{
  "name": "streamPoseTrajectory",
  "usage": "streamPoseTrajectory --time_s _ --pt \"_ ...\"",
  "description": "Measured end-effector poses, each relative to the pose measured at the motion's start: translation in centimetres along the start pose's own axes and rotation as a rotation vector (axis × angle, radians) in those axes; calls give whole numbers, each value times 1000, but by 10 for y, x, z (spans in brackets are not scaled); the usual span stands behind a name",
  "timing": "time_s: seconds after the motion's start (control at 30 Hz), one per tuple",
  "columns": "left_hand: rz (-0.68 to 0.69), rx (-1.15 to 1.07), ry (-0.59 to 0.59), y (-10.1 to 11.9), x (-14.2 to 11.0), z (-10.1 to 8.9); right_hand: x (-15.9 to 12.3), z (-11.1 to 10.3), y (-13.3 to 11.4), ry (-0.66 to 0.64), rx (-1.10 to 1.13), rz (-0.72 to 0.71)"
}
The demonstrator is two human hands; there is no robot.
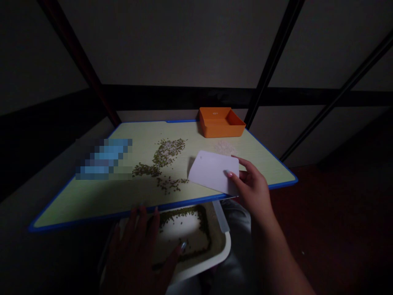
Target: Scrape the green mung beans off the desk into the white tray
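My right hand (253,184) grips a white plastic scraper (211,172), a flat tapered sheet with a small hole near one corner. The thumb presses on its face and the fingers are behind it. To the scraper's left, small green beans (168,152) lie scattered on the pale tabletop (129,133), with white grains among some of them. A patch of white grains (224,147) sits beyond the scraper. My left hand (138,241) is in shadow, fingers spread, over the left side of a white tub (225,250) below the table's front edge. More green beans line the tub's bottom.
An orange open box (224,130) stands at the table's back right. A blurred-out blue object (107,157) lies at the left side. Blue trim (285,183) edges the tabletop. Behind it rise panelled walls (181,49). My legs (238,229) are beneath the table.
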State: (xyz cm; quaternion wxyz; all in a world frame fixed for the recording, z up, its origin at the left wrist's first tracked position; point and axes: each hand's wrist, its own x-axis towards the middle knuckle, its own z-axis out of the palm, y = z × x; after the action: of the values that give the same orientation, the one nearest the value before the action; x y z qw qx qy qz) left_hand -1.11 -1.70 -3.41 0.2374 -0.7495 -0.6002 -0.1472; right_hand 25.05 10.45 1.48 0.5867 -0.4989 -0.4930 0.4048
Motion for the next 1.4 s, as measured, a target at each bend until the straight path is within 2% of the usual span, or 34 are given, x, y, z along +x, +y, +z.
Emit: streamPoseTrajectory --time_s 0.23,0.5,0.8,1.23,1.4 --pt "14 18 -9 1 2 -1 -1 -2 1 -57 33 23" --pt "4 1 -15 1 1 0 1 -6 -3 0 36 15" --pt "-38 -23 -17 2 0 0 -2 -4 -4 -47 -9 7" --pt "2 -20 23 1 1 2 -2 1 -6 -55 22 15" --pt "-8 -14 -7 3 1 -1 -4 -2 -5 -67 13 14"
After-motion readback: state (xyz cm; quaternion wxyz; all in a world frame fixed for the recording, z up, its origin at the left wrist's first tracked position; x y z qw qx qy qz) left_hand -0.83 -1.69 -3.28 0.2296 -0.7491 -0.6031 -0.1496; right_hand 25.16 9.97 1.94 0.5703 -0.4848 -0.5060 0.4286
